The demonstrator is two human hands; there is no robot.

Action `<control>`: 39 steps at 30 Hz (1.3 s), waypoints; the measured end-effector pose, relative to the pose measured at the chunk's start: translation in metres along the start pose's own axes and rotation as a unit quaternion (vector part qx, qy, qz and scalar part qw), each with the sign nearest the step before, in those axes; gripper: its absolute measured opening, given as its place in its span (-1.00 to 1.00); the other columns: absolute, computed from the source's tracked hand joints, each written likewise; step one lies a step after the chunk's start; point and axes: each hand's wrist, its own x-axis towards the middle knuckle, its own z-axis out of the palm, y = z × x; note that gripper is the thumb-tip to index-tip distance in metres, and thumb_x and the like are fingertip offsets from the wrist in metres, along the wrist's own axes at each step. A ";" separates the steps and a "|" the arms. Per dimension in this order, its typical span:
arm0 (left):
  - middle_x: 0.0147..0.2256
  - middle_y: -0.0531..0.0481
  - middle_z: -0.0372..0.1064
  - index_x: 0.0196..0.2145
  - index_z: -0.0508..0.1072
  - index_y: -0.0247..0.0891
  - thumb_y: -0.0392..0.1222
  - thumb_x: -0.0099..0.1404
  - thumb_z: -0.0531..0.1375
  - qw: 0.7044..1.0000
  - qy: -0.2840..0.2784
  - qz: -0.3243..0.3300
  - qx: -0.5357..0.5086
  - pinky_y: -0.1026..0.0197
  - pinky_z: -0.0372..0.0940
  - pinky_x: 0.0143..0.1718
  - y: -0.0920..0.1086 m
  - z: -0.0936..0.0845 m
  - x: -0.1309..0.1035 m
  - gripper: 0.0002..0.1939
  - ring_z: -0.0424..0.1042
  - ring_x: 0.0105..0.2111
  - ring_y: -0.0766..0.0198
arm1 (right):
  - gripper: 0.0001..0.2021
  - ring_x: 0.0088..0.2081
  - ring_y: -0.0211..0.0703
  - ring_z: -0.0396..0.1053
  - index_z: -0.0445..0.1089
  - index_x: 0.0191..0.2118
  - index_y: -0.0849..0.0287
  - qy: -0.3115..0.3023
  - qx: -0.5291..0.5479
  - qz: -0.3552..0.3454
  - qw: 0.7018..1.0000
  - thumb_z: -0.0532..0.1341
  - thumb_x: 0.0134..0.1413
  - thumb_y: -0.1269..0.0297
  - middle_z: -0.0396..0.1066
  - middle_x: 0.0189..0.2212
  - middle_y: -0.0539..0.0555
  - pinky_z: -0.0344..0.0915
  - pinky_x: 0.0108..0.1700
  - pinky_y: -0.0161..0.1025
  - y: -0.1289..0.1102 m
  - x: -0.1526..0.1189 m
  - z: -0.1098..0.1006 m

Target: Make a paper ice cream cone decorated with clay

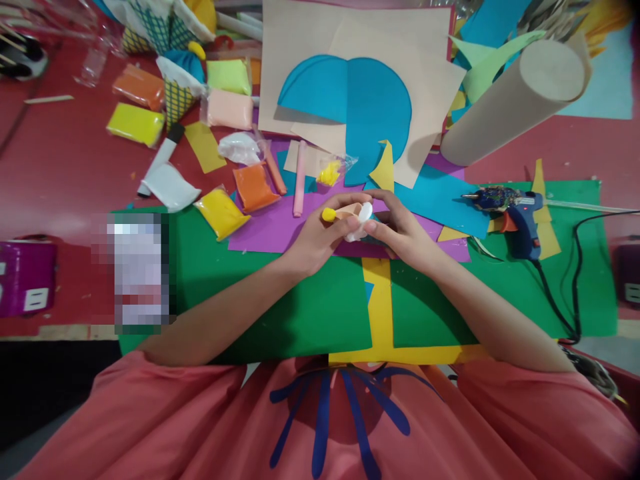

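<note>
Over the purple sheet, my two hands meet around a small clay piece. White lumps, a peach-coloured part and a round yellow tip show on it; its full shape is hidden by fingers. My left hand is closed on its left side, thumb in front. From the right, my right hand closes on it with the thumb pressed against the white part. A bit of blue shows behind that thumb. Just beyond the hands are a small bag of yellow clay and a pink stick.
Clay packets in orange, yellow and white lie left, near a marker. A corded glue gun rests right on green sheets. Farther back are a blue paper shape and a paper roll.
</note>
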 end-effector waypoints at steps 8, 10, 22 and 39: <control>-0.10 0.02 0.44 -0.16 0.51 -0.10 0.16 0.02 0.41 0.999 0.030 -0.009 0.025 0.27 0.29 -0.23 0.000 0.003 -0.001 -0.52 0.40 -0.15 0.26 | -0.52 -0.44 -0.33 0.28 0.15 0.01 0.12 0.003 0.011 -0.001 1.000 0.23 0.15 -0.10 0.33 -0.37 -0.03 0.12 -0.51 -0.37 -0.002 0.000 0.001; -0.12 0.01 0.44 -0.17 0.52 -0.09 0.17 -0.01 0.43 0.999 0.035 -0.015 0.023 0.28 0.29 -0.26 0.000 0.004 -0.001 -0.51 0.39 -0.19 0.27 | -0.53 -0.41 -0.30 0.33 0.15 0.00 0.12 -0.001 0.018 -0.001 1.000 0.22 0.16 -0.09 0.35 -0.36 -0.02 0.14 -0.49 -0.37 -0.002 0.001 0.001; -0.23 0.07 0.44 -0.18 0.52 -0.08 0.12 0.04 0.42 1.000 0.023 -0.008 -0.001 0.29 0.25 -0.27 0.000 0.004 -0.001 -0.58 0.36 -0.29 0.35 | -0.56 -0.33 -0.24 0.39 0.15 0.00 0.13 0.007 0.030 0.031 0.999 0.23 0.15 -0.02 0.37 -0.38 -0.02 0.21 -0.45 -0.35 -0.001 0.000 0.001; -0.24 0.05 0.42 -0.17 0.52 -0.12 0.06 0.06 0.42 0.999 0.012 -0.017 -0.026 0.33 0.24 -0.33 0.003 0.002 0.000 -0.60 0.37 -0.32 0.37 | -0.59 -0.36 -0.27 0.36 0.14 0.00 0.13 0.006 0.034 0.025 0.999 0.22 0.19 0.03 0.34 -0.38 -0.03 0.15 -0.50 -0.36 0.002 0.001 0.001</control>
